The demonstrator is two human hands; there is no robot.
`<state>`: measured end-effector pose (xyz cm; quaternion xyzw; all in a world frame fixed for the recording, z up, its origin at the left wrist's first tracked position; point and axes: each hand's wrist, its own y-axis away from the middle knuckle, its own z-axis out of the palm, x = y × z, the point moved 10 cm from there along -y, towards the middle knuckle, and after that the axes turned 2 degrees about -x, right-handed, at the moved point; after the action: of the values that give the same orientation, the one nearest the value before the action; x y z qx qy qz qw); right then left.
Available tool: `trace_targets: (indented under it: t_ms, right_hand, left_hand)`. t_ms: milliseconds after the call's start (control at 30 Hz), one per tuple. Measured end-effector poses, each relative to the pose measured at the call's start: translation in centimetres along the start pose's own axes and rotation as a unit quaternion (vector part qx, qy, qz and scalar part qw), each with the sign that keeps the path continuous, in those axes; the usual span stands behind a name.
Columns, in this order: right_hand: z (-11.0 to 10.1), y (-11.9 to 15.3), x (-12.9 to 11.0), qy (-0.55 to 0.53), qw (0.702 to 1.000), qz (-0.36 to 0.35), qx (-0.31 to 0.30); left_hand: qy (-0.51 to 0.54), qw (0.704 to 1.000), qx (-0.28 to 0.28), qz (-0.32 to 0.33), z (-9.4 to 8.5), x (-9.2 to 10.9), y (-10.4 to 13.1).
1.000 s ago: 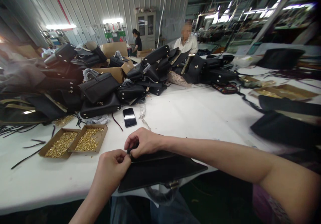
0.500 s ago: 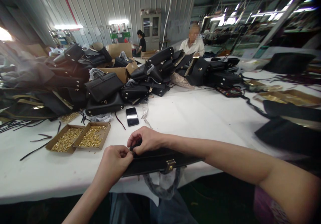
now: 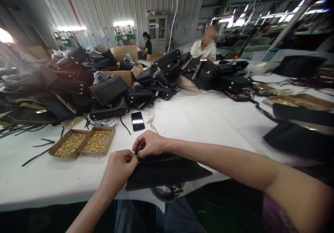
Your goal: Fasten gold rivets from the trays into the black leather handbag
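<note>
A black handbag lies on its side at the near edge of the white table, its dark flap toward me. Its wrapped handle and a gold clasp hang over the edge. At the bag's left end my left hand is closed in a pinch; a tiny glint shows by its fingertips, too small to name. My right hand reaches across from the right, closed on the bag's upper left edge. The fingertips of both hands nearly meet there.
Left of my hands stand two cardboard trays of small gold fittings. Beyond lie a phone and a pile of black handbags. Black pieces lie at right. A person in a white shirt is across the table.
The bag's flap has dropped toward me, and the gold clasp has moved down below the table edge. Both hands stay at the same spot. The person across has shifted slightly right.
</note>
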<state>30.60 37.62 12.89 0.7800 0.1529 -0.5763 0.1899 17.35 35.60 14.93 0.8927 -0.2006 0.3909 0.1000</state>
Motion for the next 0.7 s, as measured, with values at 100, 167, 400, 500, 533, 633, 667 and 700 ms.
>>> trace_targets:
  t_ms: [100, 167, 400, 500, 533, 633, 667, 700]
  right_hand:
    - [-0.2, -0.4, 0.3, 0.006, 1.000, 0.008, 0.018]
    - [-0.3, -0.6, 0.2, 0.015, 1.000, 0.002, 0.017]
    - [-0.4, -1.0, 0.5, 0.028, 1.000, -0.001, 0.000]
    - [-0.3, -1.3, 0.8, 0.009, 1.000, 0.012, -0.008]
    - [-0.3, -1.4, 0.9, 0.009, 1.000, 0.016, -0.012]
    - [-0.1, -1.5, 0.7, 0.017, 0.999, 0.013, -0.035]
    - [0.0, -1.5, 0.5, 0.020, 0.999, 0.010, -0.045]
    - [0.0, -1.5, 0.4, 0.020, 0.998, 0.008, -0.052]
  left_hand:
    - [0.060, 0.997, -0.028, -0.045, 0.6, -1.4, -0.5]
    - [0.084, 0.993, -0.043, -0.073, 1.0, -2.3, -0.7]
    - [0.066, 0.995, -0.070, -0.014, 1.6, -1.3, -0.9]
    - [0.062, 0.995, -0.079, 0.015, 1.7, -0.8, -0.6]
    - [0.064, 0.994, -0.083, 0.018, 1.7, -0.8, -0.5]
    - [0.091, 0.988, -0.121, 0.011, 1.9, -0.8, 0.0]
    - [0.102, 0.985, -0.137, 0.003, 2.0, -0.9, 0.1]
    - [0.109, 0.983, -0.147, -0.003, 2.0, -0.9, 0.2]
